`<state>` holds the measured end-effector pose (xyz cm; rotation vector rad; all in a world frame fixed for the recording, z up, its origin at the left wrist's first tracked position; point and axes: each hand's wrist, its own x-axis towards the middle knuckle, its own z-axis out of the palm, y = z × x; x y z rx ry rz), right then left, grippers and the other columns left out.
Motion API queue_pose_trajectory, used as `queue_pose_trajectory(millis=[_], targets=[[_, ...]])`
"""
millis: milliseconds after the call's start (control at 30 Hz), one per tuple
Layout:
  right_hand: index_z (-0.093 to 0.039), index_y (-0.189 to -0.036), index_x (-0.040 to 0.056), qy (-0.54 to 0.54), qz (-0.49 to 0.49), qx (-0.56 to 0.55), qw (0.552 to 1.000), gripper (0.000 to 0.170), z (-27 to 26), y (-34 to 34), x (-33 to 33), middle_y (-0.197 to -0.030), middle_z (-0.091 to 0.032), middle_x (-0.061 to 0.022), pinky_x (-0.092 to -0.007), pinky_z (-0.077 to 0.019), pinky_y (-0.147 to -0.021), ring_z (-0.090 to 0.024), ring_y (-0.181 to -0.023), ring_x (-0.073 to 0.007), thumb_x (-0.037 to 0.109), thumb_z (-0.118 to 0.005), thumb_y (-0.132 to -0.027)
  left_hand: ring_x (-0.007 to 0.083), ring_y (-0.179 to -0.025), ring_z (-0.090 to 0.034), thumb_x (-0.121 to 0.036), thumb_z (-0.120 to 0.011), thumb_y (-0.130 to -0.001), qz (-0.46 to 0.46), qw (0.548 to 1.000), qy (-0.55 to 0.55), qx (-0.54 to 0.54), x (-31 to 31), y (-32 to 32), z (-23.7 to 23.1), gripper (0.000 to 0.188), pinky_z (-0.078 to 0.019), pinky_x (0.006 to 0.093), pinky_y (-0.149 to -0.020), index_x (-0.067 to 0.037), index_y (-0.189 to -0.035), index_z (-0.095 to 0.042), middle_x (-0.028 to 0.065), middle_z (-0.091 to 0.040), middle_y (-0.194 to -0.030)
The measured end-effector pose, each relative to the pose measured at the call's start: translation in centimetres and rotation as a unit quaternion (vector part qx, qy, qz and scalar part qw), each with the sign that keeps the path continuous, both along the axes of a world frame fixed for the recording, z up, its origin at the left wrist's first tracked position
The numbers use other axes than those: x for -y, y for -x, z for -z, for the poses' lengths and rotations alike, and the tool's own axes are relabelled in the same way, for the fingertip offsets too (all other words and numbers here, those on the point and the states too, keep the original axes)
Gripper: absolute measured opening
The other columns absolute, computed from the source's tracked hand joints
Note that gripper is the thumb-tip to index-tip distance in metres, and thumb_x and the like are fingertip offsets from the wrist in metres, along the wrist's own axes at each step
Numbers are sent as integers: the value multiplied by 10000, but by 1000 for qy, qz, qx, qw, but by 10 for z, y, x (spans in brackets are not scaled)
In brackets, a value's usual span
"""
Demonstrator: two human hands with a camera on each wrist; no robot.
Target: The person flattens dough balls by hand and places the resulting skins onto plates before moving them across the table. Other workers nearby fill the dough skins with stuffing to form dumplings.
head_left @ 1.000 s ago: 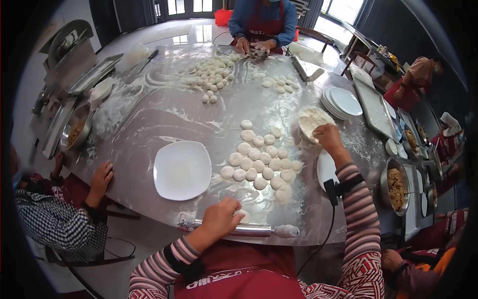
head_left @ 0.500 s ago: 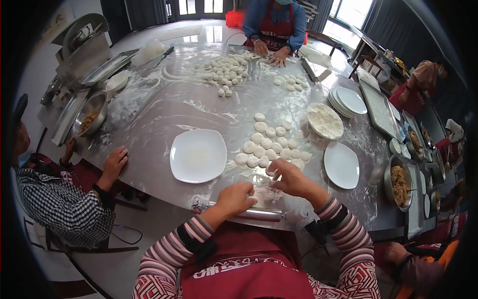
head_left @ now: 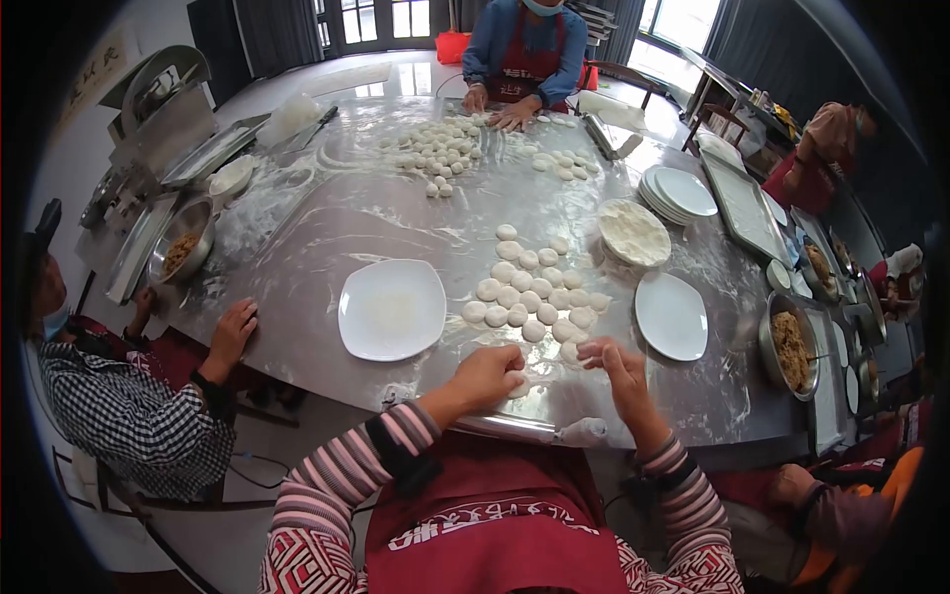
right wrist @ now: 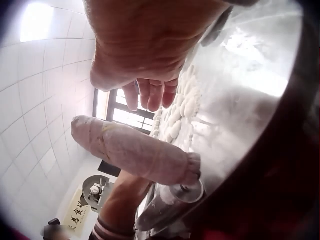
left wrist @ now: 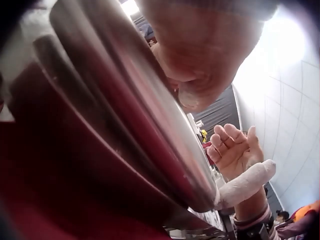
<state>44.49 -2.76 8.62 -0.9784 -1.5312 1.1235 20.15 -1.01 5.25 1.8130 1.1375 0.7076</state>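
In the head view my left hand [head_left: 485,377], fingers curled, pinches the edge of a small dough piece [head_left: 520,388] at the near edge of the table. My right hand [head_left: 620,374] is raised just right of it, its fingers loosely spread and holding nothing. Between my hands and my apron lies a steel rolling pin [head_left: 507,428] with a floury handle [head_left: 583,433]; that handle [left wrist: 247,185] also shows in the left wrist view, below my spread right hand [left wrist: 235,152]. Flattened dough rounds [head_left: 521,282] lie in a group beyond my hands.
Left of the rounds is a square white plate [head_left: 392,310]; another plate [head_left: 672,316] lies right. A flour bowl [head_left: 634,234] and stacked plates [head_left: 679,194] stand behind. Filling bowls [head_left: 791,346] stand at the right. One person sits left, another works across the table.
My right hand has come from the flour bowl back beside my left hand, its fingers now spread. My left hand has stayed at the near edge with the dough piece. The head view has shifted.
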Motion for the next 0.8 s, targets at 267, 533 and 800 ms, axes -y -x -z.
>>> queue_pose_trajectory(millis=[267, 533, 800], targets=[[-554, -1029, -44, -239, 25, 30, 970, 535, 12, 22, 70, -990, -587, -199, -366, -439, -828, -560, -949, -260, 440, -339, -948, 127, -685, -572, -120, -648, -757, -142, 990, -13, 15, -27, 18, 11, 201, -471, 276, -622, 17, -892, -590, 76, -607, -748], [-547, -716, -6, -2, 110, -59, 992, 190, 5, 41, 57, -584, -561, -57, -245, -420, -497, -513, -510, -99, 91, -564, -878, 96, -672, -546, -127, -653, -767, -76, 992, 93, 33, -12, 13, -2, 182, -456, 249, -611, 8, -875, -596, 34, -586, -729], [-540, -714, 19, -37, 169, -58, 983, 150, 19, 48, 28, -557, -503, 1, -233, -404, -495, -485, -499, -81, 48, -668, -787, 241, -687, -610, -174, -658, -711, -12, 981, -51, -187, 0, 13, -15, 213, -479, 343, -644, -8, -833, -606, 135, -634, -754]])
